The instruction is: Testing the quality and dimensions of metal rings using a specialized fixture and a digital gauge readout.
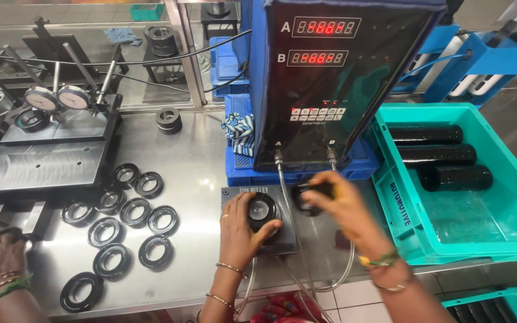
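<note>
We judge the black ring (262,210) to be hard, fairly heavy metal, smooth and perhaps oily, best gripped across its outer rim. It sits on the small gauge block (232,194), under our left hand (240,230), which grips its rim. Our right hand (345,203), just beside, closes around a second ring (309,196). More rings (121,230) lie left on the bench (198,161).

I see a steel bench (198,173) carrying loose black rings (121,230), a dark gauge plate (258,218), a blue crate (297,164), a teal bin (402,209), a dial fixture (49,143)
</note>
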